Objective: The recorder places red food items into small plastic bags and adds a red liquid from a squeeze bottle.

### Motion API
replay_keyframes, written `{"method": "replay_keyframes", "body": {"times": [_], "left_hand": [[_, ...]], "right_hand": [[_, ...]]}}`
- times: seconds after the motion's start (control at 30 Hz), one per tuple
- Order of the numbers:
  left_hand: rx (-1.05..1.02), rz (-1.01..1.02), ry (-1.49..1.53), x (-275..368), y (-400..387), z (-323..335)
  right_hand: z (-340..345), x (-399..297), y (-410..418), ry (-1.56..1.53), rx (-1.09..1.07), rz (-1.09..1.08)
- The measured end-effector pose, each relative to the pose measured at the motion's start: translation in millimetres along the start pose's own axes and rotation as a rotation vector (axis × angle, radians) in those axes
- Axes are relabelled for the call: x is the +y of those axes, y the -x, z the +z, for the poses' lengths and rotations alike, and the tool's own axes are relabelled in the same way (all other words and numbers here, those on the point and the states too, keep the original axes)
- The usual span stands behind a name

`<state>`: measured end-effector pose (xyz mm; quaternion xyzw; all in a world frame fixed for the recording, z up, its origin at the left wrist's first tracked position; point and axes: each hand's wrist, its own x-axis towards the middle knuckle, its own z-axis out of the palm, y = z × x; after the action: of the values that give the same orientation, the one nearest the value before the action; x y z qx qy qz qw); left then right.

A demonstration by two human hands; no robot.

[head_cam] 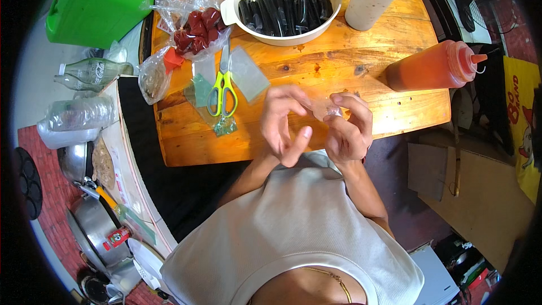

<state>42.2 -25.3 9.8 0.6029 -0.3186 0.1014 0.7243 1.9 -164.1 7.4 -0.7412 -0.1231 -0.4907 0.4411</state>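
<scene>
My left hand (286,125) and my right hand (349,127) are raised above the near edge of the table, fingers curled. Between their fingertips is a small clear plastic bag or film (324,108), partly blurred; the right fingers pinch it. Whether the left fingers grip it cannot be told. To the left lie scissors with yellow-green handles (223,89), on and beside flat clear plastic pieces (247,74). Beyond the hands, a cream colander (288,41) holds several dark, filled plastic tubes (275,12) side by side.
An orange squeeze bottle (427,67) and a tall bottle of pale sauce (374,0) are at the right. At the left are tied bags of dark red sauce (199,29) and another clear bag (154,76). The wooden table (194,146) has a near edge close to my shirt.
</scene>
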Motion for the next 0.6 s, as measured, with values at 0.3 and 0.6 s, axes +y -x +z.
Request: {"method": "replay_keyframes", "body": {"times": [0.3,0.6], "left_hand": [[0.103,-0.503,0.244,12,-17,0],[0.14,-0.563,0.325,16,-22,4]], "right_hand": [[-6,-5,4,-0.055,-0.063,0.226],[-3,-5,1,-0.059,-0.047,0.403]]}}
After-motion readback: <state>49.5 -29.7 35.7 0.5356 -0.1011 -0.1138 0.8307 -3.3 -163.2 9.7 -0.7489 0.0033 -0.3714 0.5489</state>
